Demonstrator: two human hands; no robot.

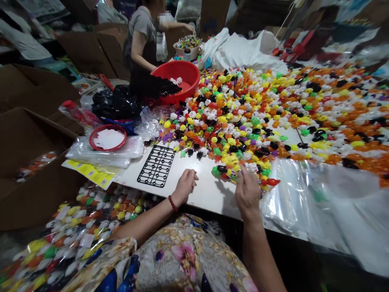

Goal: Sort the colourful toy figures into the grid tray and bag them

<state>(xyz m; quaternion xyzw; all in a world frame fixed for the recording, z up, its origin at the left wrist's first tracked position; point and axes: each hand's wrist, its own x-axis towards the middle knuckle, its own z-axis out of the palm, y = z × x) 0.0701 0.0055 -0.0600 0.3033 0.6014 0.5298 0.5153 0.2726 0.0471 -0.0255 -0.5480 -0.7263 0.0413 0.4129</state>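
Observation:
My left hand (pixel 186 185) is at the table's front edge, its fingers curled closed. Whatever it may hold is hidden inside the fingers. A black plastic grid tray (pixel 156 166) lies flat on the white table (pixel 199 198), left of this hand. My right hand (pixel 248 192) is raised a little over the table, fingers pinched on a small yellow plastic toy (pixel 232 160), which looks blurred. Just past it spreads a big pile of small coloured plastic toys (pixel 225 117) in orange, white, yellow, black and green. A red toy (pixel 270 182) sits right beside my right hand.
Clear plastic bags (pixel 298 198) cover the table's right front. On the left, a red basket (pixel 108 148) of white cards stands on more plastic bags (pixel 133 147). A co-worker (pixel 142 40) stands by a large red basin (pixel 191 77). Cardboard boxes (pixel 27 142) line the left.

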